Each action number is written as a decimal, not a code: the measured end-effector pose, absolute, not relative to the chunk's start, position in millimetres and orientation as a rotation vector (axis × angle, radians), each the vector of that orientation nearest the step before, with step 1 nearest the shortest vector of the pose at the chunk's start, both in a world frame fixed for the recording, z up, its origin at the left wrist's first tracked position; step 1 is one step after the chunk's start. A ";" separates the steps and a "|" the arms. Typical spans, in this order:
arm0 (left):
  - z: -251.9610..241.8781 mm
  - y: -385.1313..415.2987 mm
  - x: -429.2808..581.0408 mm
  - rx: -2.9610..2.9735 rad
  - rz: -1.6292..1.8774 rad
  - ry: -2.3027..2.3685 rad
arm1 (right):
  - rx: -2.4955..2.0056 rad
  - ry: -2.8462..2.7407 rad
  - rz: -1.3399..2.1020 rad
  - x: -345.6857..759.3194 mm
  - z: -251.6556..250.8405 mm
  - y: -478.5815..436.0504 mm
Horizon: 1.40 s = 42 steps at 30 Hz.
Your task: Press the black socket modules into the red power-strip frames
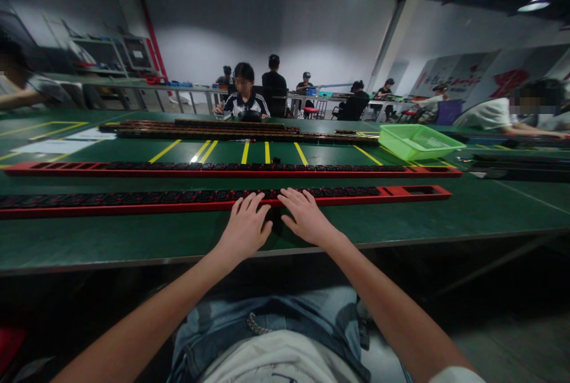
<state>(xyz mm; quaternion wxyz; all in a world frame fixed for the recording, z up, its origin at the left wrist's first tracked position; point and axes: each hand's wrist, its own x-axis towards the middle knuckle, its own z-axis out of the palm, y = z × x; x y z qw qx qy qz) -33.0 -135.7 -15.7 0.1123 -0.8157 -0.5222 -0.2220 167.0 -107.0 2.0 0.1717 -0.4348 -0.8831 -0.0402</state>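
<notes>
A long red strip (414,193) set with a row of black sockets lies across the green table (133,240) close to its near edge. My left hand (246,225) and my right hand (305,215) rest side by side on the middle of this strip. The fingers of both are stretched out, and their tips press on the black sockets. Neither hand grips anything. A second red strip (231,169) of the same kind runs parallel, a little farther back.
Darker long strips (240,130) lie farther back on the table, which has yellow lines. A green plastic basket (418,141) stands at the right. A person sits across the table; other people work at benches behind and at both sides.
</notes>
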 end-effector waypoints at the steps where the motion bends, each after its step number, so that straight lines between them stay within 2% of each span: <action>1: -15.8 -135.6 -33.0 -2.394 -0.655 -1.533 | -1.232 -2.506 -0.112 167.0 2.0 -107.0; 42: -18.6 -132.8 -33.6 -2.388 -0.593 -1.556 | -1.293 -2.465 -0.162 166.4 -0.8 -106.9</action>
